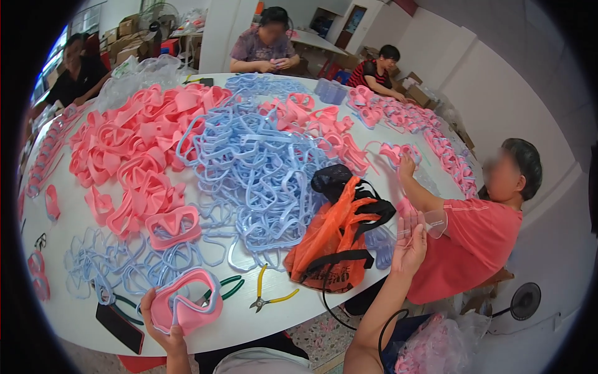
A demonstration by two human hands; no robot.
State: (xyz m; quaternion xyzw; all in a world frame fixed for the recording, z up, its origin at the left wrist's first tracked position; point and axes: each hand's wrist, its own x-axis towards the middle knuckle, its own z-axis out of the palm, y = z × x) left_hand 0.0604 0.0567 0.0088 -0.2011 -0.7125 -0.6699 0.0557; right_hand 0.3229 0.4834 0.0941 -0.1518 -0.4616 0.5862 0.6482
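Observation:
At the near edge of the white table point(249, 327), my left hand point(163, 330) is closed on a diving mask body point(208, 315) of pink soft rubber with a pale blue frame around its rim. Out to the right, my right hand point(410, 246) is raised, palm up, its fingers around a clear plastic lens point(437, 223). Green-handled pliers point(233, 288) lie partly hidden behind the mask body. Beside them rest yellow-handled cutting pliers point(260, 303), jaws toward me. A black phone point(120, 328) lies left of my left hand.
Pink mask skirts point(140, 149) and pale blue frames point(255, 168) cover the middle in heaps. An orange bag point(333, 249) with black straps sits front right. A co-worker in a pink shirt point(483, 234) sits close on the right; several others work around the table. A fan point(525, 302) stands at lower right.

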